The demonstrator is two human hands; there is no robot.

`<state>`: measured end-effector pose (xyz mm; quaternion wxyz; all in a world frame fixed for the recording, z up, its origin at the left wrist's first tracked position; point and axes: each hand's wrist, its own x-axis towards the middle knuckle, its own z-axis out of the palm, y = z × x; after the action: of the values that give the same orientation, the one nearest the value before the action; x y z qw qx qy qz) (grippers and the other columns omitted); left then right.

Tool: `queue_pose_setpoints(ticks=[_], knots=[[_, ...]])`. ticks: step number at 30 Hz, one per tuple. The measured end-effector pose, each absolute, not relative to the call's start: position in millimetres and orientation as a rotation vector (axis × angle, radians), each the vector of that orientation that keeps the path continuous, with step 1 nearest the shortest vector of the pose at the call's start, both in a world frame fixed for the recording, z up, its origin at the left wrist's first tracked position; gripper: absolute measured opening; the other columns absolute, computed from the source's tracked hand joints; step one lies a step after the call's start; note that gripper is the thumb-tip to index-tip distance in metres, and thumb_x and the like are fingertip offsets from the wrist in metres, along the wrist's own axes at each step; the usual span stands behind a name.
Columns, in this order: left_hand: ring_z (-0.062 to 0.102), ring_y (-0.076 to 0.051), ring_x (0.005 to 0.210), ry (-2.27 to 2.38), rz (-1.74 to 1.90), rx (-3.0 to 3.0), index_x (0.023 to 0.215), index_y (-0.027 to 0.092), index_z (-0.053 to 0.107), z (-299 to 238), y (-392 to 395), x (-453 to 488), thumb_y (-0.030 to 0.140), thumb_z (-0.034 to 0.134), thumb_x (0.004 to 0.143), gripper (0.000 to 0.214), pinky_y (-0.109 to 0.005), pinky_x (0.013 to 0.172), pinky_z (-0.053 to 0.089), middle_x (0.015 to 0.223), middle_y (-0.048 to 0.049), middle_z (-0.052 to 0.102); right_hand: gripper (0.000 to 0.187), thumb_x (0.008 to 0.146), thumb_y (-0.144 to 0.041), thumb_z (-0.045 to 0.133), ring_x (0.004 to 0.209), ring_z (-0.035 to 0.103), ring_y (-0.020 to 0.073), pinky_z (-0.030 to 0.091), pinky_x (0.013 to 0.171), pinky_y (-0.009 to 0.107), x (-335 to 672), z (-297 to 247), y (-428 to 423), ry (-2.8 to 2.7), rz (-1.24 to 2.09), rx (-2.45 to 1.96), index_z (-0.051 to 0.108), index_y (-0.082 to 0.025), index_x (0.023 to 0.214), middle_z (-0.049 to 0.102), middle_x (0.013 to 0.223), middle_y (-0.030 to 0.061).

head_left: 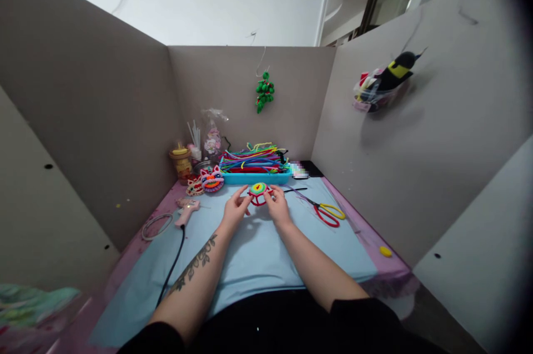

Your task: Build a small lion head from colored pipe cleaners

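Left edge: a coiled wire ring (156,225) lies on the pink border of the worktop (250,265). Just right of it is a pink glue gun (187,211), its black cord running toward the bottom of the frame.
Left of centre: two small lion-face pieces (208,181) lie near the back wall.
Left hand (235,211): its grip is closed, fingertips pinching the left rim of the pipe-cleaner disc (259,192).
Disc, place: at frame centre, held between the two hands just over the blue mat, in front of the turquoise tray (255,178) of pipe cleaners (254,158).
Right hand (278,208): its grip is also closed, thumb and fingers on the disc's right rim.
Right of centre: red-and-yellow scissors (327,212) lie shut on the mat, near the right hand but apart from it. A small yellow bead (385,251) sits well apart, near the right edge.
Handling: the coil looks soft and springy, so light, even pinches on opposite rims should keep the rings from slipping or buckling. One hand is best used to steady the disc while the other shapes it. The loose red loops want keeping clear of the fingers.
Facing: the green, yellow and red face points up toward the camera.
Long axis: roughly left to right across the frame, from hand to hand. The red loops trail off the lower edge. The piece is too small to tell its tilt more finely.
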<state>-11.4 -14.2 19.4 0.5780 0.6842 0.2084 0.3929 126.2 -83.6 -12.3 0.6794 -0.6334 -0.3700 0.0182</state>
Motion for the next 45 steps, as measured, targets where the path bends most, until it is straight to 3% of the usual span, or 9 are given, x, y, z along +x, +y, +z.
queue_pose_setpoints(ticks=[6,9,14,19,30,33,38,41,45], knots=[[0.056,-0.019,0.087,0.516,1.122,1.900,0.108,0.019,0.063,19,-2,-17,0.037,0.062,0.074,0.038,-0.025,0.065,0.043,0.101,-0.0088,0.064,0.012,0.075,-0.032,0.060,0.111,0.046,0.0234,0.033,0.099,0.041,124,0,-93,-1.103,-0.009,-1.442,0.062,-0.020,0.072,0.052,0.114,0.0082],[0.053,-0.022,0.100,0.532,1.059,1.869,0.113,0.020,0.060,17,4,-16,0.037,0.064,0.072,0.044,-0.027,0.071,0.043,0.115,-0.0105,0.057,0.010,0.076,-0.030,0.059,0.115,0.043,0.0247,0.032,0.100,0.043,122,5,-98,-1.148,-0.052,-1.498,0.063,-0.021,0.073,0.050,0.118,0.0081],[0.055,-0.022,0.099,0.425,0.805,1.648,0.127,0.018,0.048,13,11,-18,0.045,0.066,0.070,0.065,-0.030,0.077,0.045,0.120,-0.0136,0.054,0.006,0.076,-0.027,0.060,0.120,0.038,0.0250,0.027,0.103,0.046,124,8,-103,-1.365,-0.078,-1.505,0.063,-0.022,0.075,0.048,0.124,0.0067],[0.050,-0.026,0.111,0.338,0.739,1.724,0.127,0.022,0.048,15,13,-24,0.041,0.070,0.067,0.067,-0.034,0.086,0.043,0.129,-0.0111,0.050,0.007,0.078,-0.025,0.057,0.126,0.030,0.0253,0.023,0.106,0.047,129,6,-103,-1.465,-0.030,-1.490,0.063,-0.023,0.079,0.045,0.129,0.0061],[0.059,-0.020,0.087,0.194,0.575,1.709,0.103,0.015,0.062,19,11,-28,0.030,0.078,0.058,0.050,-0.031,0.078,0.046,0.099,-0.0075,0.065,0.010,0.075,-0.022,0.059,0.125,0.034,0.0249,0.026,0.104,0.046,124,7,-104,-1.418,-0.005,-1.451,0.062,-0.024,0.085,0.044,0.129,0.0065],[0.060,-0.018,0.081,0.273,0.719,1.618,0.098,0.014,0.061,17,12,-27,0.030,0.078,0.057,0.047,-0.030,0.073,0.047,0.095,-0.0065,0.065,0.016,0.075,-0.023,0.059,0.113,0.045,0.0238,0.033,0.099,0.042,117,8,-103,-1.221,-0.084,-1.428,0.061,-0.023,0.091,0.050,0.115,0.0088],[0.060,-0.015,0.076,0.274,0.852,1.508,0.094,0.015,0.061,11,12,-21,0.028,0.079,0.057,0.043,-0.029,0.073,0.048,0.088,-0.0036,0.065,0.010,0.076,-0.027,0.058,0.093,0.053,0.0200,0.042,0.087,0.036,104,7,-99,-1.151,-0.034,-1.384,0.063,-0.022,0.084,0.054,0.091,0.0047],[0.060,-0.015,0.076,0.258,0.858,1.539,0.093,0.015,0.061,9,11,-18,0.029,0.077,0.060,0.039,-0.031,0.073,0.050,0.086,-0.0039,0.064,0.010,0.075,-0.029,0.060,0.100,0.052,0.0209,0.041,0.089,0.036,101,4,-96,-1.102,0.051,-1.375,0.063,-0.022,0.082,0.054,0.101,0.0060],[0.057,-0.019,0.092,0.277,0.978,1.806,0.093,0.018,0.064,11,7,-17,0.030,0.071,0.067,0.030,-0.032,0.079,0.049,0.097,-0.0067,0.059,0.010,0.074,-0.031,0.061,0.117,0.043,0.0245,0.031,0.102,0.042,104,0,-93,-1.032,0.084,-1.433,0.063,-0.021,0.072,0.046,0.121,0.0078]])
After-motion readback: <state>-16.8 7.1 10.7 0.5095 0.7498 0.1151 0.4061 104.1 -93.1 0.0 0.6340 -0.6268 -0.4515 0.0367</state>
